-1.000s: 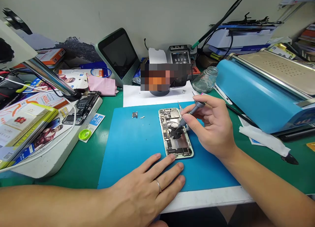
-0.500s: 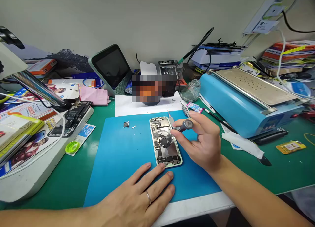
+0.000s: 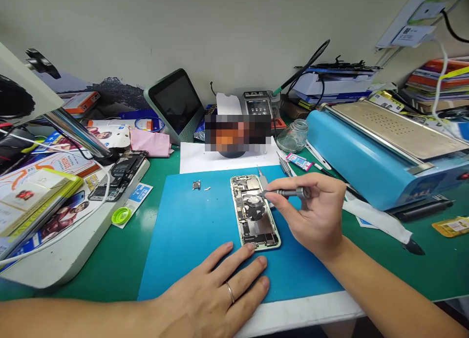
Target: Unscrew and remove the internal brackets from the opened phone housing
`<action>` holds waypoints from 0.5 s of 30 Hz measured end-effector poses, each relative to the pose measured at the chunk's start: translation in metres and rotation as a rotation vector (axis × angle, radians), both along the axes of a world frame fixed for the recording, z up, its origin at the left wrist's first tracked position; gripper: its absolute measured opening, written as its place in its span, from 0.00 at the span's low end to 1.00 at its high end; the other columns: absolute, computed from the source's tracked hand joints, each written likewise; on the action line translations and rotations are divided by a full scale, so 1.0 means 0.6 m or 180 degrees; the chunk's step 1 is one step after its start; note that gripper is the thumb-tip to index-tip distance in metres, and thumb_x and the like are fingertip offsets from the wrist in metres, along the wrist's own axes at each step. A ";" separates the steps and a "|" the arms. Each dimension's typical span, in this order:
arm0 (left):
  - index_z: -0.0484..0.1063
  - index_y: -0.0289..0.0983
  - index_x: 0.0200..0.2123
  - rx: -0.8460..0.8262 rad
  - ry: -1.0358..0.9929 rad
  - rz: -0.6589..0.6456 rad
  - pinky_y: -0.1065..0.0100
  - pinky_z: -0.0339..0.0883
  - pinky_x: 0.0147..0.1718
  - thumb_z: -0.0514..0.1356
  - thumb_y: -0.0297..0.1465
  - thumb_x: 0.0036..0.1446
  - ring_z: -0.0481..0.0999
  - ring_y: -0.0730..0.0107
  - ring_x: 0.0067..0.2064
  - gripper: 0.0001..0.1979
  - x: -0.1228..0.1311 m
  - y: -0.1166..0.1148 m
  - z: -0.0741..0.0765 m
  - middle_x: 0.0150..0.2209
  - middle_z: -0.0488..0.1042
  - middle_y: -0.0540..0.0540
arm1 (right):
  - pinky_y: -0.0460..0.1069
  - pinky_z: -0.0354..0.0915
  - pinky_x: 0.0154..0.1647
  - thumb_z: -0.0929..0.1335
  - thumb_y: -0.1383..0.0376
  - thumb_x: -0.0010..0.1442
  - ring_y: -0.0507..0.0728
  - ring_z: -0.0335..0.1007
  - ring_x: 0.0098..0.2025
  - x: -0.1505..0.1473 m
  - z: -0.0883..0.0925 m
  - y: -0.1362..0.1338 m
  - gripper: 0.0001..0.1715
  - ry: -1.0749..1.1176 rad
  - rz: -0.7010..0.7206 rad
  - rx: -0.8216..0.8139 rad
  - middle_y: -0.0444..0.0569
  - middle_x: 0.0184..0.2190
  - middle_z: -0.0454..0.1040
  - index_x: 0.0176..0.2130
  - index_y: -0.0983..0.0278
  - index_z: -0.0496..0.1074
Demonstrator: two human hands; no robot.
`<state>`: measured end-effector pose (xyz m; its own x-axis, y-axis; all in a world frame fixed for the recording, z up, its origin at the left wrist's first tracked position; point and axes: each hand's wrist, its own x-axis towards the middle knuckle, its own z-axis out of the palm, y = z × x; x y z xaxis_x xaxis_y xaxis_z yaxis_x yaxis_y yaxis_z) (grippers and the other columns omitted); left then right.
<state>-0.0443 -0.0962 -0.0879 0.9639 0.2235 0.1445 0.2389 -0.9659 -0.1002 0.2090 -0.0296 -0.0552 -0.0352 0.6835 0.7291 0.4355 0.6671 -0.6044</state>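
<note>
An opened smartphone (image 3: 259, 225) lies on the blue mat (image 3: 190, 235), its inner parts bare. My left hand (image 3: 216, 289) rests flat with fingers spread, a fingertip at the phone's lower edge. Between thumb and fingers, my right hand (image 3: 315, 211) grips a dark screwdriver (image 3: 289, 192), tilted nearly level over the phone's upper right side. I cannot make out whether its tip touches the phone. Left of the phone sit a small dark component (image 3: 197, 185) and a tiny light piece (image 3: 207, 188). Another screwdriver (image 3: 284, 164) lies beyond the phone.
A blue machine with a metal plate (image 3: 366, 162) stands to the right, near a glass jar (image 3: 293, 136). A white lamp base (image 3: 69, 260) on the left carries another opened phone (image 3: 119, 174). A green cap (image 3: 121, 215) lies beside it.
The whole view has shifted slightly to the right. The screwdriver in my right hand has tipped from pointing more towards me to lying nearly level. My left hand stays at the phone's lower edge.
</note>
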 end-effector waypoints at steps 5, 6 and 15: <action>0.56 0.35 0.76 0.0014 0.0073 0.0047 0.49 0.62 0.67 0.47 0.32 0.78 0.57 0.44 0.74 0.27 0.000 0.001 0.009 0.76 0.58 0.41 | 0.57 0.75 0.41 0.72 0.71 0.67 0.57 0.79 0.35 0.005 -0.010 0.006 0.24 -0.0012 -0.0090 0.0153 0.43 0.36 0.79 0.58 0.53 0.66; 0.56 0.35 0.76 0.0006 0.0091 0.0053 0.50 0.61 0.68 0.48 0.33 0.78 0.57 0.45 0.74 0.27 0.000 0.002 0.011 0.76 0.58 0.41 | 0.57 0.74 0.42 0.70 0.69 0.70 0.57 0.78 0.36 0.006 -0.010 0.007 0.23 0.0019 -0.0175 0.0137 0.44 0.37 0.78 0.59 0.52 0.66; 0.57 0.34 0.75 -0.0105 0.0060 0.0032 0.49 0.61 0.69 0.52 0.35 0.78 0.58 0.44 0.74 0.28 0.001 0.003 0.013 0.76 0.57 0.39 | 0.50 0.56 0.16 0.63 0.47 0.75 0.52 0.55 0.19 0.013 0.013 0.011 0.21 0.1195 -0.0006 -0.0651 0.41 0.24 0.65 0.59 0.53 0.70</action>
<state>-0.0440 -0.0943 -0.0798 0.9641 0.2377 0.1187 0.2472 -0.9662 -0.0727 0.2166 -0.0232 -0.0475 0.2082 0.8152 0.5405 0.1613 0.5164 -0.8410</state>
